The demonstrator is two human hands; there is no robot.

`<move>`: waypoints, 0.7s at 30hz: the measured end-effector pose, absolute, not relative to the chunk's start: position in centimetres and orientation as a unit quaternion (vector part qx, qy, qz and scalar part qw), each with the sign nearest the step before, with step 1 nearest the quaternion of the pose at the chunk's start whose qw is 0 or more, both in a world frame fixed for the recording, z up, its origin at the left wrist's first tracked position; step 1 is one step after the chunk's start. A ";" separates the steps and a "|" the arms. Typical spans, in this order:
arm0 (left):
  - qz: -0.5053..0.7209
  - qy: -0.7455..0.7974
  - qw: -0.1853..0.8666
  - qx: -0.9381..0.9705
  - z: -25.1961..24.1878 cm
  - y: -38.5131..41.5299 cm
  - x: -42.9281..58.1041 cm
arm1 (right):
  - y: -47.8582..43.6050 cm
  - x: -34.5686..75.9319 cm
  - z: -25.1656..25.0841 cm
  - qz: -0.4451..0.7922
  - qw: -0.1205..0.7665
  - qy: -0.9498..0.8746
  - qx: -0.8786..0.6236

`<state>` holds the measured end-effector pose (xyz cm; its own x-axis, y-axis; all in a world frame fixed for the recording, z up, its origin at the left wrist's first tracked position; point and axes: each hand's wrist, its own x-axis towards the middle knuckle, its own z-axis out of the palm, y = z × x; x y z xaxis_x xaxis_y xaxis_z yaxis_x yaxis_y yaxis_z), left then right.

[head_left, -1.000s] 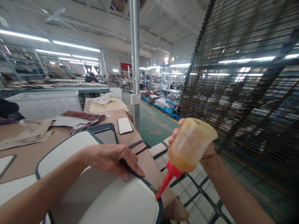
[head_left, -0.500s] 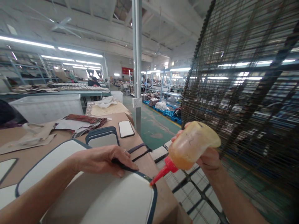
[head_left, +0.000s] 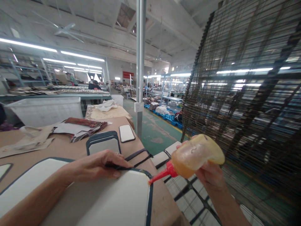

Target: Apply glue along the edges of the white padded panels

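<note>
The white panel (head_left: 113,197) is flat and smooth, with round corners and a dark blue rim (head_left: 149,204). The bottle (head_left: 196,155) is cloudy, yellowish plastic with rounded sides, orange stuff inside near its neck, and a long, pointy red nozzle (head_left: 162,175). Smooth brown stuff covers the table (head_left: 163,202). A bare bit of it shows between the panel and the table's right edge. Past that edge is a frame of dark bars (head_left: 205,203) and thin wires, and a tall wire rack (head_left: 256,99) leans up farther right. Open green floor (head_left: 162,133) lies beyond. The left hand (head_left: 98,166) has its thumb and fingers pinched on the panel's far edge. The right hand (head_left: 210,177) is wrapped around the tipped bottle. The nozzle's tip is at the panel's far right corner, just inside the rim, between the two hands.
</note>
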<state>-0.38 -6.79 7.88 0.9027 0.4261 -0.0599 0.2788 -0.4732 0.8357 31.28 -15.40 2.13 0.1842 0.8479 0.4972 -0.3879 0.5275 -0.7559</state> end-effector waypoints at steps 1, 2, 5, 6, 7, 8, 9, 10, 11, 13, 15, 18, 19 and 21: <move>0.079 0.205 0.477 0.851 7.8 -6.7 -0.4 | -15.5 31.4 1.9 0.426 0.725 -0.480 -0.248; 0.076 0.199 0.485 0.848 7.7 -6.6 -0.5 | -15.6 31.4 1.8 0.431 0.717 -0.484 -0.257; 0.071 0.178 0.508 0.839 7.3 -6.2 -0.7 | -16.0 31.5 1.6 0.440 0.696 -0.498 -0.273; 0.081 0.180 0.512 0.836 7.2 -6.1 -0.8 | -16.0 31.5 1.6 0.440 0.693 -0.503 -0.271; 0.089 0.184 0.513 0.834 7.0 -5.9 -0.9 | -16.0 31.4 1.6 0.441 0.689 -0.508 -0.270; 0.096 0.190 0.512 0.832 6.7 -5.8 -1.1 | -16.1 31.4 1.5 0.444 0.684 -0.512 -0.269; 0.100 0.199 0.511 0.830 6.5 -5.6 -1.2 | -16.1 31.3 1.5 0.446 0.682 -0.513 -0.268; 0.102 0.208 0.510 0.828 6.3 -5.5 -1.3 | -16.0 31.2 1.4 0.448 0.682 -0.513 -0.266; 0.098 0.217 0.509 0.827 6.1 -5.4 -1.4 | -16.0 31.1 1.4 0.449 0.683 -0.511 -0.264; 0.090 0.231 0.514 0.821 5.7 -5.1 -1.5 | -16.1 31.0 1.3 0.451 0.686 -0.508 -0.262; 0.094 0.239 0.532 0.807 5.5 -4.9 -1.6 | -16.1 30.9 1.2 0.455 0.684 -0.507 -0.261; 0.097 0.249 0.566 0.780 5.1 -4.6 -1.7 | -16.3 30.9 1.0 0.457 0.679 -0.513 -0.258; 0.094 0.252 0.574 0.773 5.0 -4.5 -1.8 | -16.4 31.0 0.9 0.458 0.677 -0.515 -0.258; 0.084 0.254 0.581 0.769 4.8 -4.3 -2.0 | -16.6 31.2 0.7 0.459 0.674 -0.514 -0.266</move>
